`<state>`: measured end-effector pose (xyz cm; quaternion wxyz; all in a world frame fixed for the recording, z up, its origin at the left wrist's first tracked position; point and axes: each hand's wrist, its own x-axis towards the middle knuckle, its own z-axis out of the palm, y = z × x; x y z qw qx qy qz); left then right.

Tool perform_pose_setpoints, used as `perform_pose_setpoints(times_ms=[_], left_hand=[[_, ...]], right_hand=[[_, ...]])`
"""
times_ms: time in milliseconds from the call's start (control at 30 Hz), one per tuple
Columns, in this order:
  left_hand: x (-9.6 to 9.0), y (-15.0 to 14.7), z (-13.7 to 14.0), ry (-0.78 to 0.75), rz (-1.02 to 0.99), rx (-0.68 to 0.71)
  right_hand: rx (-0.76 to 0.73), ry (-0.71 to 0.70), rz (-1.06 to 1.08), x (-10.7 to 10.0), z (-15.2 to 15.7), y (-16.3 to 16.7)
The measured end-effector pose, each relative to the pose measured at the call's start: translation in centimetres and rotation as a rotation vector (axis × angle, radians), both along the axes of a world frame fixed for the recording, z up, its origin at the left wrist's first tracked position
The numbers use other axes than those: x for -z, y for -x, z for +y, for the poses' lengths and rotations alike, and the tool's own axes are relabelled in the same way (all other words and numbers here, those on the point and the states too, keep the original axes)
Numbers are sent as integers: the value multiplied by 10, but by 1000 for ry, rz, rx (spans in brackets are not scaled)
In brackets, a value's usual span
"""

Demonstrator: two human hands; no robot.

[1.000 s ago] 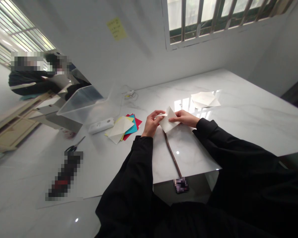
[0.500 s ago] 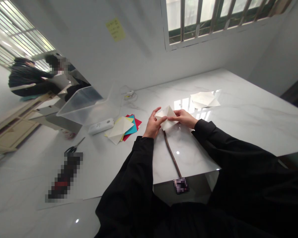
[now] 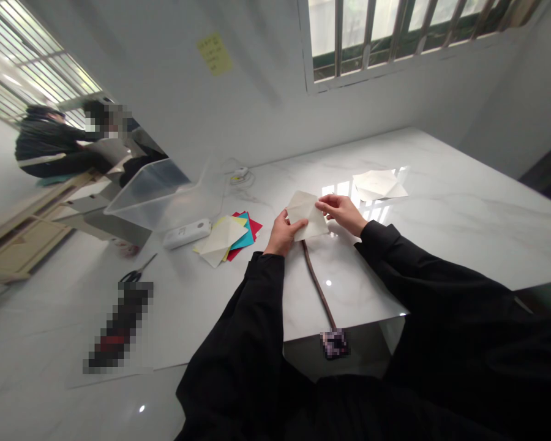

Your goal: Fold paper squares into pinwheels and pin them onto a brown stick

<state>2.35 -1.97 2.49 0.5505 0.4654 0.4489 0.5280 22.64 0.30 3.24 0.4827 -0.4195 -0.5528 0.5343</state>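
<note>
My left hand (image 3: pixel 284 233) grips a folded cream sheet of paper (image 3: pixel 307 214) by its left side, the thumb lying across its face. Creases run over the paper, which is held above the table. At its upper right edge, the fingertips of my right hand (image 3: pixel 342 212) are pinched together on the paper. Below it a thin brown stick-like piece (image 3: pixel 319 288) runs down towards the table's front edge; its upper end is hidden behind the paper. A pile of folded coloured papers (image 3: pixel 224 237), cream, yellow, blue and red, lies to the left of my left hand.
More cream papers (image 3: pixel 379 185) lie to the right on the white marbled table (image 3: pixel 463 214). At left are a white power strip (image 3: pixel 187 233), a clear plastic bin (image 3: pixel 151 199), scissors (image 3: pixel 138 271) and a pixelated dark item (image 3: pixel 119 331). People sit farther back (image 3: pixel 55 144).
My right hand has moved from the middle of the paper to its upper right edge. The paper now looks flatter, its face turned more towards me. My left hand keeps its hold.
</note>
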Motion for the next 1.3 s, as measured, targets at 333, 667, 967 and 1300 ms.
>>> perform_pose_setpoints(times_ms=[333,667,967,1300], left_hand=[[-1,1,-1,11,24,72],[-3,3,-3,42,31,99],[-5,3,-3,42,37,79],[-4,3,-2,64,17,84]], right_hand=[[-12,111,163,-2,2,-2],[37,129,121,0,4,-5],[-58,133,113,0,3,-6],[34,-44,26,4,8,-5]])
